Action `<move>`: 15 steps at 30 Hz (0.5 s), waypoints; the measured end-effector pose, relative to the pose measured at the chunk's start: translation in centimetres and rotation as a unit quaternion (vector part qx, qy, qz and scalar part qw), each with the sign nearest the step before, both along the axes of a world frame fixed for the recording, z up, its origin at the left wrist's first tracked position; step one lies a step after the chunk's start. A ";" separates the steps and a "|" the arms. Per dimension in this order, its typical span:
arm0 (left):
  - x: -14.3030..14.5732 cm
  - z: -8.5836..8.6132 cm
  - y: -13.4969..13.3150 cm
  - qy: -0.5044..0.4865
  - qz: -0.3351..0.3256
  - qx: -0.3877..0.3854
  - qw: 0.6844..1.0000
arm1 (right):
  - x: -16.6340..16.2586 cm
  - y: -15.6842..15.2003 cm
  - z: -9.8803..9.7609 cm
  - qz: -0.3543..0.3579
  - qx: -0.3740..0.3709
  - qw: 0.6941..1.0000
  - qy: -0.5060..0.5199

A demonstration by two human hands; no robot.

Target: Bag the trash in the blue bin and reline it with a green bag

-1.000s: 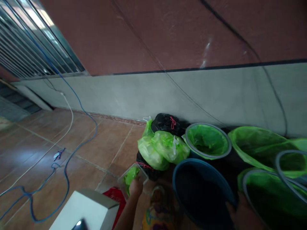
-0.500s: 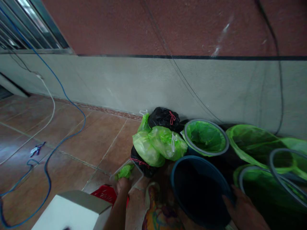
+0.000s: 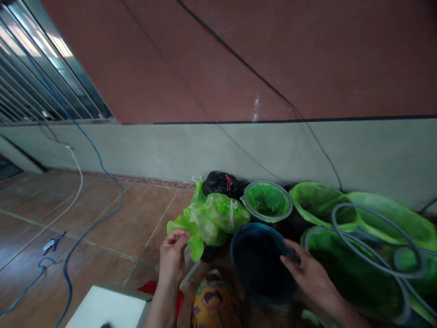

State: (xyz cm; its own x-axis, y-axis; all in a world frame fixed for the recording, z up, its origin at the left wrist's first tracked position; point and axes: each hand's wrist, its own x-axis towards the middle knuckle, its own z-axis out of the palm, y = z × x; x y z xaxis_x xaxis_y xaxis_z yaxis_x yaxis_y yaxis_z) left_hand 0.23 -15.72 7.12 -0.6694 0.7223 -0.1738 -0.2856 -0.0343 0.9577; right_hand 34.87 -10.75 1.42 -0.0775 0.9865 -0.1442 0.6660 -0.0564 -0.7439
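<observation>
Ten o'clock of the blue bin (image 3: 260,237), flimsy green plastic (image 3: 195,248) risked slipping from the left hand's (image 3: 173,255) mere pinch; whether the right hand (image 3: 310,269) gripped the three-o'clock rim was unclear.

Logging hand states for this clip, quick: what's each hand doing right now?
Left hand: closed, pinching a thin green plastic bag.
Right hand: closed on the rim of the dark blue bin.
</observation>
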 end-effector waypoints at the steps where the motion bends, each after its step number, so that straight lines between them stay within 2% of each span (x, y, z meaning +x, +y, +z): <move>1: 1.5 2.0 0.2 -0.042 -0.043 0.029 0.998 | -0.3 -0.1 0.9 0.009 -0.011 0.999 0.035; 3: 4.5 5.3 0.5 -0.100 -0.128 0.061 0.985 | -0.6 -0.3 2.8 0.023 -0.039 0.993 0.109; 4: 6.0 6.4 0.6 -0.119 -0.169 0.071 0.976 | -0.6 -0.3 3.8 0.024 -0.063 0.987 0.149; 6: 8.6 7.5 1.0 -0.134 -0.250 0.077 0.956 | -0.3 -0.2 5.8 0.014 -0.126 0.966 0.225; 8: 10.9 7.4 1.5 -0.120 -0.329 0.065 0.934 | 0.4 0.2 7.8 -0.001 -0.172 0.944 0.280; 11: 13.7 6.2 2.3 -0.074 -0.422 0.035 0.903 | 1.3 1.3 9.8 -0.020 -0.168 0.935 0.312; 13: 15.2 5.5 2.9 -0.051 -0.468 0.023 0.882 | 1.4 2.2 10.0 -0.030 -0.164 0.933 0.319; 15: 16.2 5.0 3.4 -0.046 -0.495 0.017 0.868 | 1.2 3.1 9.4 -0.043 -0.182 0.927 0.324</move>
State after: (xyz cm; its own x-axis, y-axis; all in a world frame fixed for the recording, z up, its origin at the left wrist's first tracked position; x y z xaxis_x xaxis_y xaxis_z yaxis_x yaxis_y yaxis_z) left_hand 16.45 -12.33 12.12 0.2970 0.9412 -0.1608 -0.2664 0.2434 0.9326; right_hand 36.04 -7.62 10.78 -0.1868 0.8886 -0.4189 0.0667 -0.4139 -0.9079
